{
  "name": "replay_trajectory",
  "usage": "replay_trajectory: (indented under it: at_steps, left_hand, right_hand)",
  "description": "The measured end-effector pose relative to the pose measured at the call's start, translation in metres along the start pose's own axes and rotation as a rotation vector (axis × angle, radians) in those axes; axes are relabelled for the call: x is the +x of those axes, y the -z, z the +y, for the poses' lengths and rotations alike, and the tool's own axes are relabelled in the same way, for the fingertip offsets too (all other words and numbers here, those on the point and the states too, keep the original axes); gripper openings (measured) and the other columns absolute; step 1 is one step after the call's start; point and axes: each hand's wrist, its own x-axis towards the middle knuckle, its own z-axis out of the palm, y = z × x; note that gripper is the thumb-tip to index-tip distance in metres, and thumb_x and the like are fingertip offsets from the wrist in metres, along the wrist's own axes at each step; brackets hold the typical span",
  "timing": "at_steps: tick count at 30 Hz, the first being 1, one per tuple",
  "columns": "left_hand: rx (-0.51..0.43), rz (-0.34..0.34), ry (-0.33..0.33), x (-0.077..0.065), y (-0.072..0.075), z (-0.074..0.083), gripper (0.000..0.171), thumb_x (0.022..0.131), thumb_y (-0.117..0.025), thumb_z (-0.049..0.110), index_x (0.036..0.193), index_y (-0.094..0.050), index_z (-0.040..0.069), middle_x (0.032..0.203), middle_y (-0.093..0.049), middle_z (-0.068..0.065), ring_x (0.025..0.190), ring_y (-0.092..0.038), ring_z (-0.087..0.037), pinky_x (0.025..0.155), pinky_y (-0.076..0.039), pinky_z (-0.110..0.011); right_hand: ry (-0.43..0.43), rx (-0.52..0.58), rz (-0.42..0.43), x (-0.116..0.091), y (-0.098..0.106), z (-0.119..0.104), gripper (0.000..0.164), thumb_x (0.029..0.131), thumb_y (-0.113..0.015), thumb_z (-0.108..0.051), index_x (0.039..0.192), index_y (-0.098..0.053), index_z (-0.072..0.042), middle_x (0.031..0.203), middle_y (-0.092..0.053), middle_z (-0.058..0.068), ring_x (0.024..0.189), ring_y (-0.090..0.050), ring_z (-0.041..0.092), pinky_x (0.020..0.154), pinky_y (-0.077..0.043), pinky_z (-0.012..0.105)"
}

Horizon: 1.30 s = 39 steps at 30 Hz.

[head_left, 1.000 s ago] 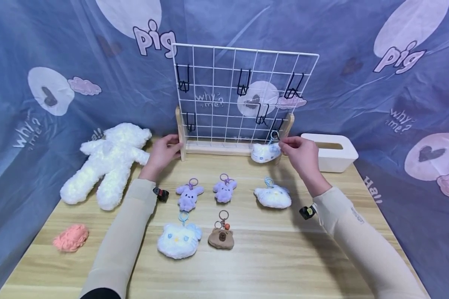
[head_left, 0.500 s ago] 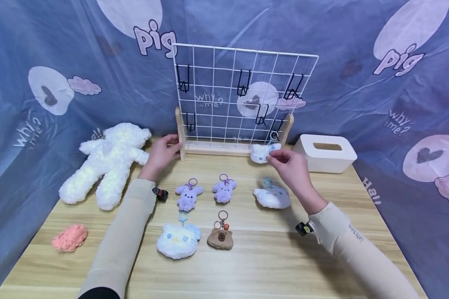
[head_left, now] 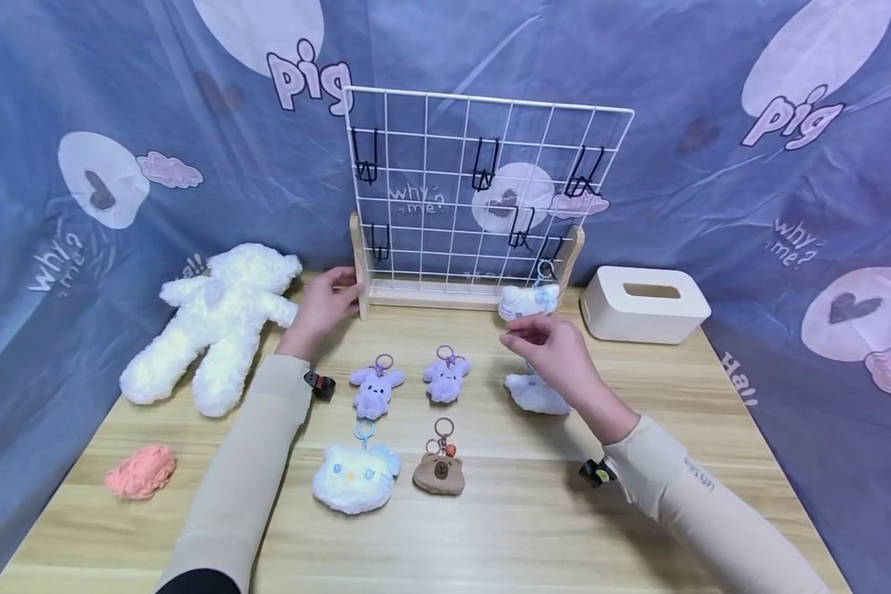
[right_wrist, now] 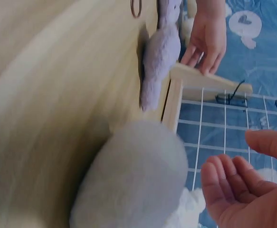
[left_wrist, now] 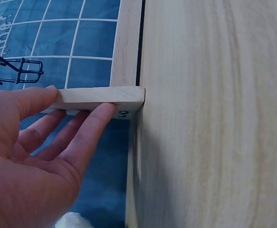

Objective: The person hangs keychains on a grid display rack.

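Note:
My left hand [head_left: 322, 305] holds the left wooden leg [left_wrist: 100, 95] of a white wire grid rack [head_left: 423, 136], thumb on its front edge and fingers against its outer face. A white plush cat keychain [head_left: 516, 304] hangs by its blue ring from a black hook at the rack's lower right. Just in front of it is my right hand [head_left: 553, 351], holding nothing, its fingers loosely bent. Below that hand, partly covered by it, another white plush keychain [head_left: 529, 396] lies on the table. It looms large and blurred in the right wrist view.
Two purple plush keychains [head_left: 445, 379], a white cat keychain [head_left: 349, 483] and a brown animal keychain [head_left: 438, 476] lie mid-table. White teddy [head_left: 226, 322] and pink yarn bundle [head_left: 141, 472] are left. A white tissue box [head_left: 642, 318] stands right. Several black hooks [head_left: 484, 169] sit on the grid.
My right hand has let go of the hanging cat keychain and moved left and toward me, over the white keychain on the table. The left hand has stayed at the rack's leg.

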Motion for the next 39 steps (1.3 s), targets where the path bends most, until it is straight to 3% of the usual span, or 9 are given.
replay_trajectory:
  at_steps: [6,17,25,39]
  left_hand:
    - [0.004,0.0,-0.004,0.0,0.0,0.0,0.05,0.115,-0.064,0.013,0.16,-0.053,-0.005,0.154,-0.061,-0.03,0.133,-0.068,-0.047,0.111,-0.068,-0.046]
    - [0.003,0.004,-0.006,-0.002,0.001,0.0,0.05,0.115,-0.063,0.013,0.16,-0.053,-0.006,0.153,-0.061,-0.031,0.132,-0.068,-0.047,0.112,-0.067,-0.047]
    - [0.007,0.004,0.001,-0.002,0.0,-0.002,0.05,0.115,-0.063,0.013,0.16,-0.053,-0.006,0.153,-0.061,-0.031,0.133,-0.069,-0.048,0.112,-0.068,-0.049]
    - [0.0,0.004,0.004,-0.003,0.0,0.003,0.05,0.116,-0.062,0.013,0.161,-0.052,-0.006,0.154,-0.06,-0.031,0.135,-0.067,-0.048,0.113,-0.067,-0.052]
  right_hand:
    - [-0.031,0.008,-0.064,-0.011,-0.012,-0.006,0.029,0.103,-0.083,-0.024,0.124,-0.082,-0.004,0.116,-0.085,0.014,0.101,-0.078,0.018,0.085,-0.062,0.017]
    - [-0.057,-0.001,-0.128,-0.024,-0.033,-0.013,0.035,0.1,-0.085,-0.029,0.125,-0.082,-0.003,0.114,-0.086,0.01,0.097,-0.076,0.017,0.087,-0.063,0.028]
    - [-0.054,0.045,-0.137,-0.031,-0.047,-0.012,0.025,0.1,-0.085,-0.022,0.118,-0.084,-0.004,0.111,-0.086,0.01,0.096,-0.077,0.015,0.083,-0.062,0.022]
    - [-0.071,0.106,-0.195,-0.045,-0.064,-0.01,0.028,0.095,-0.089,-0.016,0.119,-0.082,-0.004,0.106,-0.084,0.008,0.095,-0.076,0.014,0.085,-0.065,0.02]
